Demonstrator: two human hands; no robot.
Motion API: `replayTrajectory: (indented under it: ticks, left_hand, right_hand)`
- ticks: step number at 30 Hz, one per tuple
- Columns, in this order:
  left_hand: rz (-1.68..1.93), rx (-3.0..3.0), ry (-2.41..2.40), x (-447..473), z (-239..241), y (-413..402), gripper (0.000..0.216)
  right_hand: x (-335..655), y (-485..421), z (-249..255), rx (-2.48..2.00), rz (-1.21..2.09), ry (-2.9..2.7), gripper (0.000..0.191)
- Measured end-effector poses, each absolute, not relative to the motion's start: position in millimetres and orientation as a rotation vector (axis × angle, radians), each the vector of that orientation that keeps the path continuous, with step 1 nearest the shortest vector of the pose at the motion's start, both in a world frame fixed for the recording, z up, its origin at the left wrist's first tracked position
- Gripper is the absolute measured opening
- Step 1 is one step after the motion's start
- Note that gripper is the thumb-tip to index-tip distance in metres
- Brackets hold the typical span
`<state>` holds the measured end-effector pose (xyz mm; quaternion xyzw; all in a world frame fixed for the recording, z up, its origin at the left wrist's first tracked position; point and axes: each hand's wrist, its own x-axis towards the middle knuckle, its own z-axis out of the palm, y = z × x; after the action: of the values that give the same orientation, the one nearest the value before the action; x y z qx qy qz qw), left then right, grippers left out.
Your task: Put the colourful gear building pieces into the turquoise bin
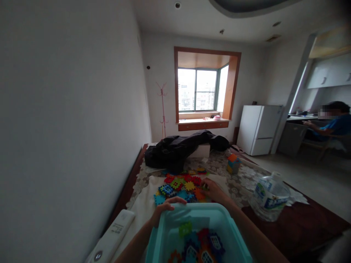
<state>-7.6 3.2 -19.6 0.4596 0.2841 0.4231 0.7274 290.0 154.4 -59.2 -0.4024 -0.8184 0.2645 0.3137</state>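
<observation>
A teal plastic bin (197,207) stands close in front of me, with several gear-edged building pieces (192,252) lying inside it. My left hand (167,207) is closed over the bin's far left rim. Beyond the bin, a pile of colourful gear-edged plastic building pieces (189,186) spreads over a pale cloth. My right hand (210,189) reaches past the bin to the right side of this pile. Its fingers are bent and closed at the pieces; what is between the fingertips is too small to make out.
A large clear plastic bottle (271,197) stands at the right, with a small block house (233,164) behind it. Black cloth (178,148) lies across the table's far end. A white device (115,233) sits near the left wall. A person (334,122) sits far right.
</observation>
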Motion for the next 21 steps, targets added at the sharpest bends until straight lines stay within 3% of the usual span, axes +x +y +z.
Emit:
replayTrajectory:
  ticks: [11, 21]
  left_hand:
    - [0.925, 0.983, 0.637, -8.0, -18.4, 3.6, 0.056]
    - [0.930, 0.992, 0.609, -4.9, -10.4, 0.3, 0.062]
  right_hand:
    - [294.4, 154.2, -53.9, -0.914, 0.979, -2.094, 0.029]
    - [323.9, 174.8, -45.6, -1.006, 0.685, -1.804, 0.035]
